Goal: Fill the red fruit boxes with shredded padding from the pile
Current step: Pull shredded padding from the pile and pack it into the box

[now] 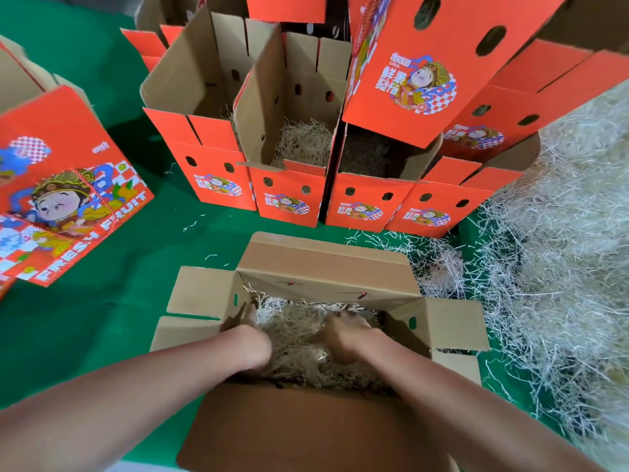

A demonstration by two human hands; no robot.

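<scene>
Currently the packing step is in hand: the left hand (253, 338) and right hand (343, 335) are both sunk into the padding (296, 321) inside the near box (326, 267), probably spreading it and pressing it down. Their fingers are buried in the shreds, so I cannot tell whether they are clamped on a clump or lying flat. The pile (561, 250) sits just to the right. The layer looks shallow, so next comes a reach to the pile for another handful, or a move to the standing boxes (289, 202) behind.
</scene>
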